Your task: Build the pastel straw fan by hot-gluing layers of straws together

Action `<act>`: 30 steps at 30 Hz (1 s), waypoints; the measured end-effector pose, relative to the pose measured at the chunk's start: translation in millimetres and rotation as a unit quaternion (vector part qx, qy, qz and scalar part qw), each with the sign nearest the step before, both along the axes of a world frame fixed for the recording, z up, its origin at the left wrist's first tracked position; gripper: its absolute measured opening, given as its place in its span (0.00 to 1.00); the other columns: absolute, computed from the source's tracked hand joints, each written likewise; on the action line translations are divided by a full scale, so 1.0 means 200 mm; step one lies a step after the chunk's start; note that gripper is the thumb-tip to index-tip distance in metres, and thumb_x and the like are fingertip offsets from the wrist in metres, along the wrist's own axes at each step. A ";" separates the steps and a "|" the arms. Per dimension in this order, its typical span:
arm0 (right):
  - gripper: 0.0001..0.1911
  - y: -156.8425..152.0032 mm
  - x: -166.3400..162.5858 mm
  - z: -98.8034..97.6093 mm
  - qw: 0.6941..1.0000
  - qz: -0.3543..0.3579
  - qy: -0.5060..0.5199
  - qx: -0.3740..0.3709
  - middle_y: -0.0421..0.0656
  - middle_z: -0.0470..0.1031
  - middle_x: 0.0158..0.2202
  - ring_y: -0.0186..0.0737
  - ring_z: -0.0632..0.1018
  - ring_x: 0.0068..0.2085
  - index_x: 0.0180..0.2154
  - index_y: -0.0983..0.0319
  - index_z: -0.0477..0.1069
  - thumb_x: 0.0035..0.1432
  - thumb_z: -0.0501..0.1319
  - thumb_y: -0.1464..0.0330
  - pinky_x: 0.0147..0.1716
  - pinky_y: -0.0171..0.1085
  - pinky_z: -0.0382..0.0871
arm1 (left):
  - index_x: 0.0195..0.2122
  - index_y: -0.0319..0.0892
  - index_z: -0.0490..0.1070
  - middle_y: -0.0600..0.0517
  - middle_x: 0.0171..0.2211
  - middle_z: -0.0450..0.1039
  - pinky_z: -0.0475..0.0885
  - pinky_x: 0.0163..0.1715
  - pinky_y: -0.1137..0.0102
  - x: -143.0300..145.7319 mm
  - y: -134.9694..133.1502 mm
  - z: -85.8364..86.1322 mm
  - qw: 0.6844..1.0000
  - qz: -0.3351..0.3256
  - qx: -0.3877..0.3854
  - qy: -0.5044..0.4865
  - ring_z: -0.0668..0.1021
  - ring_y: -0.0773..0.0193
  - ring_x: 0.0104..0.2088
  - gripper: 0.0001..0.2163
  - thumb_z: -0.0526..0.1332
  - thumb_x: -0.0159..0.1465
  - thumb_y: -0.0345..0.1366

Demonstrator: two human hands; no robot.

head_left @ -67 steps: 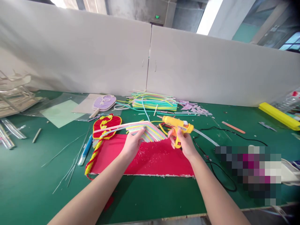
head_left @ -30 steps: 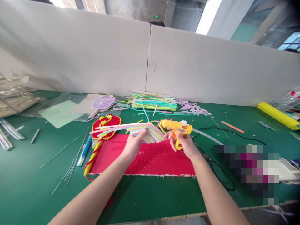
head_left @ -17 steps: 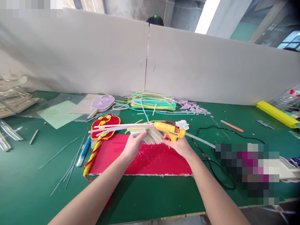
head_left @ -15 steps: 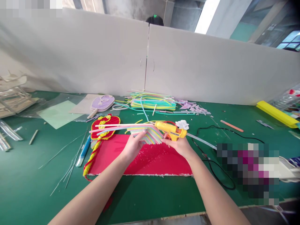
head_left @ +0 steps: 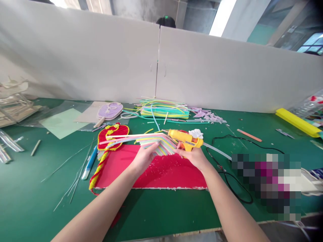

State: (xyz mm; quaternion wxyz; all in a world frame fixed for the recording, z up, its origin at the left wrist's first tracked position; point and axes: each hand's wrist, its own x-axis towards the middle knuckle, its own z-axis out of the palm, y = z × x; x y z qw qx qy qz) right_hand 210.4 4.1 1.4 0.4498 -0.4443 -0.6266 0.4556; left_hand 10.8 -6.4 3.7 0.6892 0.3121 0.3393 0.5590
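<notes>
My left hand (head_left: pixel 144 157) is closed on a fan-shaped piece of glued pastel strips (head_left: pixel 161 144), held above a red board (head_left: pixel 156 172). Long strips (head_left: pixel 118 137) stick out from the piece to the left. My right hand (head_left: pixel 193 156) grips a yellow glue gun (head_left: pixel 184 138), its nozzle pointing left at the top right edge of the striped piece. A clear glue stick (head_left: pixel 217 151) pokes out of the gun's back, and a white wad (head_left: pixel 196 133) sits on top of it.
On the green table (head_left: pixel 37 188) lie a red and yellow woven ornament (head_left: pixel 111 135), a purple one (head_left: pixel 110 111), a blue pen (head_left: pixel 88 164), a pile of coloured strips (head_left: pixel 164 110), the gun's black cord (head_left: pixel 237 191) and a yellow bar (head_left: pixel 297 123). A grey partition (head_left: pixel 156 64) stands behind.
My right hand brought the glue gun left and down until its nozzle met the striped piece. The left hand kept its hold with little movement.
</notes>
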 end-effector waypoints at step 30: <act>0.20 -0.01 0.08 0.05 0.991 0.043 0.085 -0.089 0.34 0.66 0.19 0.25 0.64 0.14 0.27 0.63 0.68 0.49 0.67 0.52 0.11 0.29 0.60 | 0.35 0.39 0.78 0.49 0.35 0.81 0.75 0.39 0.66 -0.01 0.01 -0.02 1.000 0.019 0.007 -0.001 0.81 0.53 0.40 0.16 0.73 0.47 0.40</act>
